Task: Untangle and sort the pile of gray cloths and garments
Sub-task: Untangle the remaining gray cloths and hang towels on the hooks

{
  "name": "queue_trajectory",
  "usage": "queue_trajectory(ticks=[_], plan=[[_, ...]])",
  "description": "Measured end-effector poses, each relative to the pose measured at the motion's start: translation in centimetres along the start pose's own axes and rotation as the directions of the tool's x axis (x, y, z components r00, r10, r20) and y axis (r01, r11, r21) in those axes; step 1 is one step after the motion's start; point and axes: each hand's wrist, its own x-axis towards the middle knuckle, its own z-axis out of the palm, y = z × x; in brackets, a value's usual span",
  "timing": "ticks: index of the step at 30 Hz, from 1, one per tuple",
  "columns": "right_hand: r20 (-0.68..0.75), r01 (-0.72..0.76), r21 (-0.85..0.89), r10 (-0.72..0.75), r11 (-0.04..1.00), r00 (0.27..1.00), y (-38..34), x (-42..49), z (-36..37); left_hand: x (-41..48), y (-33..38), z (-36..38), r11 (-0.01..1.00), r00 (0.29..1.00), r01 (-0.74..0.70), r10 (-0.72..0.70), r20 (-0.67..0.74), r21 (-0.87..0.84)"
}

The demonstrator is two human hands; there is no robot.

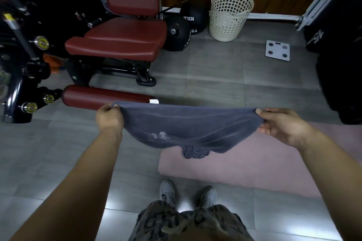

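The left hand point(108, 117) and right hand point(280, 125) are holding a gray towel point(188, 129) wide, fingers point(267, 129) pinching its corners. A white laundry basket point(225, 25) is standing on the gray floor point(215, 68).

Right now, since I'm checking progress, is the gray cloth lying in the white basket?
No, the left hand and right hand hold the gray cloth stretched in midair.

The person wears dark patterned shorts point(217, 221) with a drawstring point(173, 228) and 2 pale grey sneakers point(167, 191).
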Motion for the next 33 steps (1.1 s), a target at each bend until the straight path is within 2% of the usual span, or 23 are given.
queue_trajectory(ticks=[2, 4, 7, 12, 14, 16, 20, 24, 27, 28, 30, 31, 33], plan=[[-0.005, -0.071, 0.212, 0.074, 0.975, 0.997, 0.1, -0.2, 0.6, -0.4, 0.1, 0.1, 1.0, 1.0, 0.018, -0.018, 0.008, 0.003], [-0.102, -0.064, 0.313, 0.1, 0.948, 0.99, 0.6, -0.4, 2.6, -1.9, 0.6, 1.0, 1.0, 0.998, 0.004, -0.006, 0.07, 0.026], [-0.232, 0.041, 0.135, -0.009, 0.99, 0.973, 1.7, -1.9, 7.3, -6.3, 0.9, 3.7, 0.999, 0.965, -0.011, 0.022, 0.263, -0.042], [-0.067, 0.262, -0.168, -0.276, 0.95, 0.959, 3.3, -4.4, 13.8, -15.5, -0.5, 6.6, 0.965, 0.796, -0.187, 0.258, 0.547, -0.183], [-0.042, 0.31, -0.2, -0.324, 0.93, 0.945, 3.5, -4.8, 14.2, -16.5, -0.9, 6.5, 0.959, 0.77, -0.181, 0.277, 0.575, -0.22], [-0.016, 0.303, -0.135, -0.308, 0.943, 0.951, 3.5, -5.2, 14.1, -16.6, -1.1, 6.2, 0.955, 0.766, -0.166, 0.281, 0.578, -0.244], [0.021, 0.284, -0.108, -0.284, 0.953, 0.959, 3.8, -5.7, 13.7, -16.5, -1.9, 5.8, 0.943, 0.703, -0.224, 0.331, 0.629, -0.246], [0.072, 0.225, 0.035, -0.227, 0.974, 0.971, 3.0, -6.3, 13.5, -16.2, -2.1, 5.7, 0.912, 0.649, -0.341, 0.405, 0.645, -0.229], [0.157, 0.162, 0.146, -0.185, 0.976, 0.97, 2.0, -6.5, 12.9, -15.8, -1.3, 5.5, 0.905, 0.657, -0.337, 0.424, 0.624, -0.26], [0.151, 0.186, 0.123, -0.204, 0.975, 0.967, 1.7, -6.3, 12.5, -15.5, -1.0, 5.5, 0.9, 0.658, -0.349, 0.433, 0.617, -0.259], [0.053, 0.333, -0.097, -0.33, 0.938, 0.943, 1.5, -5.0, 11.1, -14.8, -0.4, 5.5, 0.882, 0.649, -0.413, 0.461, 0.605, -0.229], [0.015, 0.403, -0.25, -0.413, 0.881, 0.911, 1.4, -4.1, 10.2, -14.4, -0.1, 5.5, 0.872, 0.64, -0.443, 0.472, 0.606, -0.21], [0.062, 0.47, -0.467, -0.503, 0.749, 0.862, 1.0, -2.9, 8.6, -13.9, 0.7, 5.3, 0.866, 0.639, -0.462, 0.476, 0.605, -0.193]])
